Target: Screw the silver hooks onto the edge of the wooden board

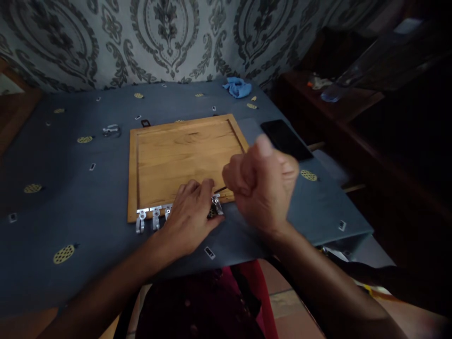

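Note:
A framed wooden panel [187, 150] lies flat on the blue cloth-covered table. Several metal hinge-like clips [156, 217] line its near edge. My left hand [192, 212] rests over that edge near the right end, its fingers and thumb around a metal clip [218, 205]. My right hand [264, 183] is a closed fist raised above the panel's near right corner, wrapped round a thin dark tool [221, 189] whose shaft points left toward the clip. The tool's handle is hidden in the fist.
A black phone [286, 140] lies right of the panel. A crumpled blue cloth [238, 88] is at the back right. Another metal clip [111, 130] lies left of the panel. The table's near edge [240, 260] is close to my body.

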Demonstrator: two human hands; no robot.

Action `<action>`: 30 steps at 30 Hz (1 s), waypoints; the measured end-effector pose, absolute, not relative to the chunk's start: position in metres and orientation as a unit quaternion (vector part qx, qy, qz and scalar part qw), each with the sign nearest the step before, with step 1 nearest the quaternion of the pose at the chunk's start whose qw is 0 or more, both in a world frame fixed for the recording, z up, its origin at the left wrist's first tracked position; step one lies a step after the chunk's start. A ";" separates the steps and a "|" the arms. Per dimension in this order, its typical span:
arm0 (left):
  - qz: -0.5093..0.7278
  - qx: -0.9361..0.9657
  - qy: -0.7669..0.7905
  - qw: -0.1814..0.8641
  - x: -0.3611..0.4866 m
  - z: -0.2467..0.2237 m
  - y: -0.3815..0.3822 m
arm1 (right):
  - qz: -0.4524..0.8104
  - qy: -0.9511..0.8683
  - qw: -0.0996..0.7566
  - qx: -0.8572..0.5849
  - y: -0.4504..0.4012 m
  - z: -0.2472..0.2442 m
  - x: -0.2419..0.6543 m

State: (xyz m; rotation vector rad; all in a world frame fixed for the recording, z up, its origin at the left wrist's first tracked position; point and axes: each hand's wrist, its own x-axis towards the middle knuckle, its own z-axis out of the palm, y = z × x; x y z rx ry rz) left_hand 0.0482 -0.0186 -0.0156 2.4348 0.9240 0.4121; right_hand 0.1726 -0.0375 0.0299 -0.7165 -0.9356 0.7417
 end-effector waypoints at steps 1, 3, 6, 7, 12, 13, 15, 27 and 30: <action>0.153 0.894 0.338 0.253 0.048 -0.016 -0.019 | 0.332 -0.422 0.776 -0.330 -0.038 0.035 0.174; 0.156 0.893 0.334 0.257 0.047 -0.015 -0.019 | 0.323 -0.413 0.781 -0.338 -0.040 0.042 0.176; 0.149 0.895 0.340 0.248 0.047 -0.015 -0.019 | 0.326 -0.410 0.778 -0.346 -0.043 0.043 0.180; 0.145 0.895 0.343 0.244 0.047 -0.014 -0.019 | 0.330 -0.410 0.777 -0.347 -0.043 0.041 0.182; 0.135 0.895 0.349 0.243 0.048 -0.011 -0.019 | 0.340 -0.413 0.767 -0.354 -0.046 0.029 0.186; 0.135 0.895 0.349 0.245 0.049 -0.011 -0.019 | 0.340 -0.414 0.766 -0.356 -0.046 0.028 0.186; 0.138 0.895 0.348 0.244 0.049 -0.012 -0.019 | 0.341 -0.416 0.766 -0.353 -0.047 0.026 0.187; 0.131 0.896 0.352 0.236 0.050 -0.010 -0.019 | 0.362 -0.406 0.769 -0.336 -0.039 0.018 0.179; 0.132 0.899 0.348 0.231 0.050 -0.010 -0.019 | 0.375 -0.417 0.752 -0.346 -0.040 0.016 0.182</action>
